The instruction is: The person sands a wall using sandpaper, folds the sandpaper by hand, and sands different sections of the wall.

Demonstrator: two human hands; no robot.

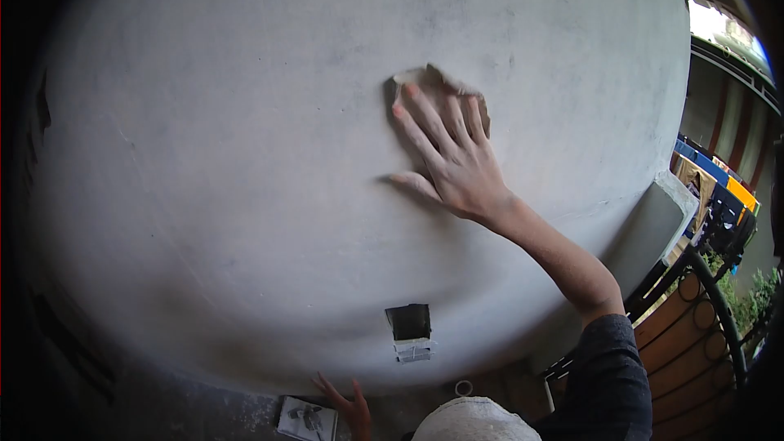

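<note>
My right hand [457,155] lies flat against a pale grey wall [245,155], fingers spread and whitened with dust. Under its fingers it presses a worn, beige-grey sheet of sandpaper [429,77] to the wall; the sheet's edges curl and most of it is hidden by the hand. Low in the view, my left hand [353,410] shows with fingers apart and nothing visible in them, near the foot of the wall. Just left of it is a flat white box or panel [306,420] with dark shapes on it.
A dark rectangular opening [408,322] with a pale lower edge is cut into the wall. A small white ring [464,388] and a rounded white shape [475,422] appear at the bottom. To the right are a metal railing [709,294] and hanging clothes [723,204].
</note>
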